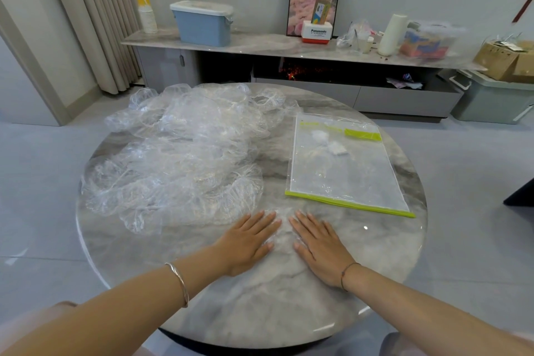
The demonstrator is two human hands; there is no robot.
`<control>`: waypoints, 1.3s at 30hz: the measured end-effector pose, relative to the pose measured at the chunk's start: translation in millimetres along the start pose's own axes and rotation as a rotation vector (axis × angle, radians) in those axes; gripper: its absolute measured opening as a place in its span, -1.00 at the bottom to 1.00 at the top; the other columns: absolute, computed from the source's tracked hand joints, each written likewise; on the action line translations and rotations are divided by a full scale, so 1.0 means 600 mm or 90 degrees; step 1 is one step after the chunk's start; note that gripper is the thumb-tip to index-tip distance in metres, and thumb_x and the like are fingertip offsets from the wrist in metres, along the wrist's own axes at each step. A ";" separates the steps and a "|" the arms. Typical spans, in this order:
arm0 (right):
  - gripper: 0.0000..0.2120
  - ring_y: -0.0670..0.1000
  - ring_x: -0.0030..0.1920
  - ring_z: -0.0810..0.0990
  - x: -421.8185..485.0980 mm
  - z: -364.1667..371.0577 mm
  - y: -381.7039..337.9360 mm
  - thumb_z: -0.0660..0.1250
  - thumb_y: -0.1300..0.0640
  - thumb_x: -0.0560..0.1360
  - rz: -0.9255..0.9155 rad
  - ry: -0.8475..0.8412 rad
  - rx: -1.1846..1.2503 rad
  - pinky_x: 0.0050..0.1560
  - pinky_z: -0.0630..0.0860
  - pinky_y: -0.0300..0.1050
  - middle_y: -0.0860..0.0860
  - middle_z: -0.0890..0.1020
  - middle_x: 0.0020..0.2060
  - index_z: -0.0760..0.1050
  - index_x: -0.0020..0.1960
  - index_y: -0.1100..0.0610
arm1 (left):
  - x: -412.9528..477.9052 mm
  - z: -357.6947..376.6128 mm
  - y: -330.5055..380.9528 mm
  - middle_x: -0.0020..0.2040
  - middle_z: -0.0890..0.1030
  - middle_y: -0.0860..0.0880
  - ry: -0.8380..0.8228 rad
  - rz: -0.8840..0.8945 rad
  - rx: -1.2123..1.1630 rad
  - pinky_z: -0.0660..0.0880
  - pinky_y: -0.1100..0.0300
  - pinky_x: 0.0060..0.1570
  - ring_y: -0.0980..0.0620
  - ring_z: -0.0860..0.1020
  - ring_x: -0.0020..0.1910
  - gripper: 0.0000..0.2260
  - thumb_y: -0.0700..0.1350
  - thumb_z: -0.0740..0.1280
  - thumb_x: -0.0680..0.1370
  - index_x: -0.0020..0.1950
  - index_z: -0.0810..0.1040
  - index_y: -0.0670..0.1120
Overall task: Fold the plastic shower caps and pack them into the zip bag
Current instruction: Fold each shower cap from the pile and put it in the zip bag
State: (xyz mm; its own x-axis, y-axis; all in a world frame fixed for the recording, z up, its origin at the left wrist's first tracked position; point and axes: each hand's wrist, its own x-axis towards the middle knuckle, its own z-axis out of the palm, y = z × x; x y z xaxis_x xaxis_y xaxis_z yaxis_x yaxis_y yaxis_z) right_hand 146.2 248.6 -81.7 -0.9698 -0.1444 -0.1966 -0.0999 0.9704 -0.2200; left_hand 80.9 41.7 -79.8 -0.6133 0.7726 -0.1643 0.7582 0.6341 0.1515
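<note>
Flat at six o'clock on the round table (260,312), the left hand (248,243) and right hand (320,248) press one flattened shower cap (284,230), fingers straight and slightly apart. The heap of loose caps (179,153) lies at ten o'clock. The zip bag (344,165) lies flat at two o'clock, untouched.

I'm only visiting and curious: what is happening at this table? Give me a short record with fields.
Surface: round grey marble-patterned table
Hands: left hand and right hand lie flat, fingers straight, side by side
Under the hands: one flattened clear plastic shower cap, outline hard to see
Waiting: heap of crumpled clear shower caps, on the table's left half
Bag: clear zip bag with lime-green edges, lying flat to the right; two small whitish items show inside
Stage: probably smoothing a cap before folding
</note>
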 end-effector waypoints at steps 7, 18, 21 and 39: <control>-0.53 -0.10 0.30 0.32 -0.009 -0.028 -0.013 0.14 -0.16 0.47 -0.199 0.188 0.022 0.43 -0.14 -0.25 -0.08 0.44 0.27 0.39 0.32 0.00 | 0.006 -0.059 -0.009 0.20 0.46 -0.04 0.080 0.004 0.086 0.04 0.18 0.31 -0.03 0.34 0.24 -0.22 0.16 -0.33 0.35 0.43 0.36 0.04; -0.73 -0.04 -0.12 0.54 0.003 -0.015 -0.017 0.14 0.00 0.44 -0.176 0.214 0.076 0.00 0.34 -0.23 -0.07 0.58 -0.14 0.57 -0.05 0.04 | 0.000 -0.078 -0.021 0.33 0.39 0.05 0.001 0.027 0.009 0.00 0.26 0.37 0.04 0.20 0.40 -0.51 -0.21 0.23 0.43 0.37 0.37 0.00; -0.86 -0.08 -0.19 0.56 0.000 -0.025 -0.018 0.28 0.12 0.49 -0.040 0.211 0.318 -0.09 0.47 -0.20 -0.08 0.62 -0.26 0.54 -0.23 0.02 | -0.002 -0.077 -0.031 0.25 0.46 0.07 0.003 0.025 -0.034 0.05 0.29 0.29 0.08 0.25 0.32 -0.48 0.06 0.24 0.36 0.33 0.42 0.03; -0.83 -0.12 -0.47 0.53 0.019 -0.025 0.001 0.36 0.23 0.44 0.255 0.178 0.540 -0.32 0.51 -0.21 -0.03 0.57 -0.50 0.36 -0.15 0.09 | 0.005 -0.061 0.027 0.04 0.50 0.03 0.233 -0.146 -0.083 0.31 0.21 -0.02 -0.01 0.49 0.04 -0.80 -0.02 0.18 0.59 0.18 0.39 -0.05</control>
State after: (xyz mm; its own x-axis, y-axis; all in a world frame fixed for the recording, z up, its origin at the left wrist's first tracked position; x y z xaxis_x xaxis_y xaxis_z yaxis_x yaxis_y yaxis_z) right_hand 131.9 250.5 -69.8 -0.9257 0.3226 -0.1977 0.3358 0.4597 -0.8221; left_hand 83.3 55.4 -41.8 -0.8177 0.5570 0.1449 0.5740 0.7708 0.2763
